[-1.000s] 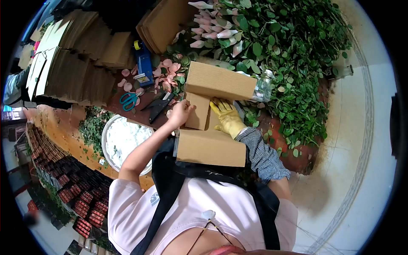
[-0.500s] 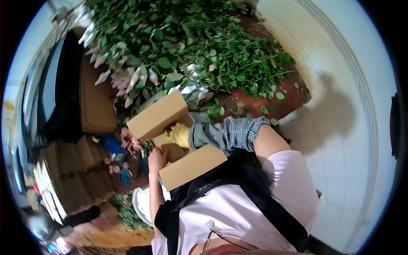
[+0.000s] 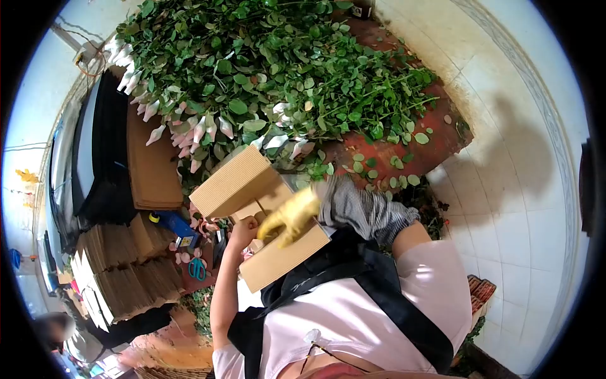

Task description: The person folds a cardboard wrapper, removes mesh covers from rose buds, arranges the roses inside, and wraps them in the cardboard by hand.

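A brown cardboard box (image 3: 285, 259) lies in front of my body, with corrugated flaps raised on its far and near sides. My left hand (image 3: 245, 230), bare, is closed at the box's left end, its fingers curled against the inner cardboard. Above the box's middle and near flap is my right hand (image 3: 291, 216) in a yellow glove, slightly blurred. Its fingers are bent but apart, and nothing shows between them. The gloved hand hides part of the box's inside. A checked sleeve (image 3: 366, 208) covers my right forearm.
Leafy stems (image 3: 252, 69) with wrapped pink and white buds (image 3: 199, 131) cover the red table (image 3: 451, 120) beyond the box. At left are stacked cardboard (image 3: 136, 284), a blue tape dispenser (image 3: 175, 226) and teal scissors (image 3: 197, 269). Another person (image 3: 82, 341) is at the far lower left.
The view has turned, shifting the box and table items leftward and lower. My gloved right hand has lifted from inside the box towards the near flap. My left hand remains at the left end.
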{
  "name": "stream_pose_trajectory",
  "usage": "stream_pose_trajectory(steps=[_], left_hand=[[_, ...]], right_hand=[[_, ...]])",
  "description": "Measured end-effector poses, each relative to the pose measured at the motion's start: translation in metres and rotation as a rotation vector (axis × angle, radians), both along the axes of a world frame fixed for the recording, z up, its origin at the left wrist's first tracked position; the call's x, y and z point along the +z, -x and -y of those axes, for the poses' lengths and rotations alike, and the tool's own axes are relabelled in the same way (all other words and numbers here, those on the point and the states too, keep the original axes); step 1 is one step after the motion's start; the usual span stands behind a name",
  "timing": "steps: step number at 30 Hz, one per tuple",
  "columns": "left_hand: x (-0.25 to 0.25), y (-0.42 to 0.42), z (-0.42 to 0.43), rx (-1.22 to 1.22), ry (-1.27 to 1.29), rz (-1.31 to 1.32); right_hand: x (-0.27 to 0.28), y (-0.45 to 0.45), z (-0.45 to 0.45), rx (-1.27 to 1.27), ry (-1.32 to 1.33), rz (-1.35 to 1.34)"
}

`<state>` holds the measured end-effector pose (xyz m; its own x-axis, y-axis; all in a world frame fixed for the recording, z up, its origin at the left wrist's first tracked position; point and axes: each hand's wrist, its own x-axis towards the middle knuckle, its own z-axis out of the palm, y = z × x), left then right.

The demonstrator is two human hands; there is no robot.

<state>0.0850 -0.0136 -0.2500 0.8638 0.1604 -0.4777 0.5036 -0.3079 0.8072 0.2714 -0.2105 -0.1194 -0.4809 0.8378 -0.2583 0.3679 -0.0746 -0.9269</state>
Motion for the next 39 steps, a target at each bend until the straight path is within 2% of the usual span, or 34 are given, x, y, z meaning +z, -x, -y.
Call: stream_pose_trajectory(steps=[1,2,3,5,7,11,12,13,16,17,19,20,21,23,25,27,28,31,33,35,37,38,39], left_hand=[[0.000,0.000,0.001,0.092,0.031,-0.073],[0.006,0.000,0.009,0.121,0.039,-0.029],[0.013,0.000,0.017,0.111,-0.067,0.000],[0.000,0.005,0.025,0.049,-0.442,0.084],[-0.003,0.011,0.033,0.152,-0.443,0.095],[-0.004,0.016,0.035,0.123,-0.473,0.050],[-0.009,0.019,0.035,0.151,-0.397,0.065],[0.026,0.012,0.050,0.143,-0.406,0.046],[0.029,0.021,0.065,0.011,-0.596,-0.002],[0.013,0.030,0.064,0.028,-0.568,0.031],[0.016,0.029,0.070,0.069,-0.532,0.045],[0.009,0.030,0.067,0.073,-0.519,0.054],[0.007,0.031,0.065,0.055,-0.510,0.093],[0.026,0.024,0.067,0.056,-0.419,0.062],[0.024,0.026,0.059,0.116,-0.274,0.054],[-0.001,0.034,0.045,0.265,-0.016,-0.006],[0.006,0.030,0.047,0.311,0.048,-0.020],[0.004,0.027,0.048,0.364,0.093,-0.032],[-0.002,0.027,0.047,0.394,0.107,-0.015],[-0.008,0.029,0.045,0.380,0.119,0.006],[-0.004,0.028,0.044,0.355,0.076,-0.003],[0.000,0.027,0.042,0.335,0.052,0.026],[0.005,0.029,0.045,0.312,0.038,0.047]], right_hand=[[0.007,0.015,0.009,-0.045,0.058,0.314],[-0.002,0.033,0.011,-0.098,0.035,0.555],[-0.011,0.045,0.013,-0.152,0.015,0.797],[-0.026,0.052,0.017,-0.226,-0.029,0.844],[-0.022,0.058,0.026,-0.346,-0.195,0.908],[-0.027,0.060,0.025,-0.370,-0.217,0.917],[-0.028,0.062,0.027,-0.370,-0.217,0.935],[-0.030,0.066,0.030,-0.363,-0.216,0.930],[-0.036,0.074,0.046,-0.430,-0.247,0.874],[-0.041,0.078,0.053,-0.458,-0.291,0.884],[-0.030,0.077,0.058,-0.469,-0.331,0.876],[-0.024,0.072,0.052,-0.356,-0.153,0.813],[-0.015,0.062,0.053,-0.356,-0.143,0.819],[0.003,0.032,0.058,-0.286,-0.277,0.113],[0.013,-0.004,0.052,-0.130,-0.010,-0.356],[0.046,-0.047,0.053,-0.306,-0.206,-0.275],[0.049,-0.068,0.049,-0.475,-0.268,-0.217],[0.048,-0.142,0.021,-1.018,-0.348,0.103],[0.013,-0.203,0.000,-1.114,-0.337,1.078],[-0.031,-0.239,0.003,-1.011,-0.152,1.473],[-0.030,-0.258,0.005,-0.894,-0.117,1.402],[-0.033,-0.262,0.012,-0.966,-0.464,1.403],[0.001,-0.246,0.011,-0.994,-0.487,1.379]])
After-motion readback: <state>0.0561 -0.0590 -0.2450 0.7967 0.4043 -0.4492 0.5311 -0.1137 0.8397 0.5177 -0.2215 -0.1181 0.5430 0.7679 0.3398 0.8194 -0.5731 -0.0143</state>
